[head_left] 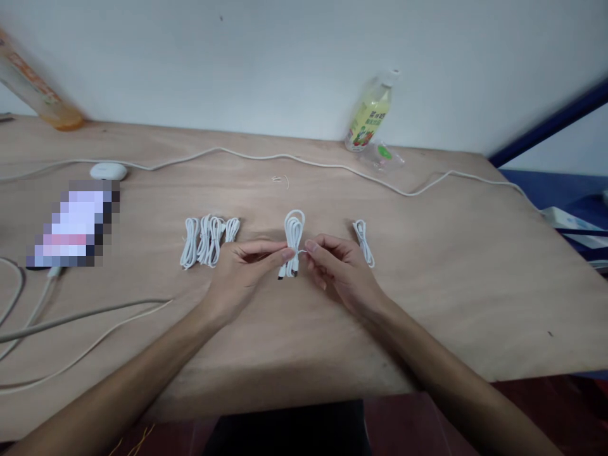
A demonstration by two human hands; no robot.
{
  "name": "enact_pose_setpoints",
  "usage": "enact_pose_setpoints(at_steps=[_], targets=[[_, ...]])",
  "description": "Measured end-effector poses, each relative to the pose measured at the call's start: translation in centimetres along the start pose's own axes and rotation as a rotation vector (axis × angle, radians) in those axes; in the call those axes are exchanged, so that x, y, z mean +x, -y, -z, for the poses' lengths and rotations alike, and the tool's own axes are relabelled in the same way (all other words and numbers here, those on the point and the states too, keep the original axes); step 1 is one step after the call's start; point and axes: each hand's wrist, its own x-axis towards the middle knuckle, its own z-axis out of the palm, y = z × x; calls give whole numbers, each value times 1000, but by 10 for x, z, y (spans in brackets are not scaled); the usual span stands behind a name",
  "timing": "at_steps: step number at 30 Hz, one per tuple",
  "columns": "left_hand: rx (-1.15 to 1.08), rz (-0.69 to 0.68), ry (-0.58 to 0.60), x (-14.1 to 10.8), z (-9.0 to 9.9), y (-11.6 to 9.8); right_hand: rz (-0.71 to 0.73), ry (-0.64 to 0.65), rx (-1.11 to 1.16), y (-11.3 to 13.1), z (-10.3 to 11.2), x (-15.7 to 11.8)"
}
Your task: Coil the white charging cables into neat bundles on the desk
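Note:
A coiled white cable (294,231) with dark plug ends stands in the middle, gripped between the thumb and fingers of my left hand (244,269). On its right side my right hand (339,263) pinches the end of a thin white tie (303,251) that runs out from the coil. Several bundled white cables (204,240) lie side by side to the left, partly behind my left hand. Another bundled cable (363,242) rests just right of my right hand.
Loose tie pieces (281,180) lie beyond the coil on the wooden table (427,253). A long white cord (285,156) crosses the back. At left are a phone (71,225), a white case (108,171) and an orange-tinted bottle (61,117). A yellow-labelled bottle (369,117) stands by the wall.

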Motion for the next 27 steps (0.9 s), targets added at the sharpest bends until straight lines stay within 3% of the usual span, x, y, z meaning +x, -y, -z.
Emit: enact_pose_setpoints(at_steps=[5,11,15,19,27], targets=[[85,-106,-11,-2,0,-5,58,-6,-67,2,3,0],[118,-128,-13,-3,-1,-5,203,3,-230,2,2,-2],[69,-48,-15,-2,-1,-2,408,-61,-426,0,1,-5],[-117,77,6,-2,-3,4,613,-124,-620,-3,0,-7],[-363,226,163,-3,-5,2,1007,-263,-862,-8,0,-8]])
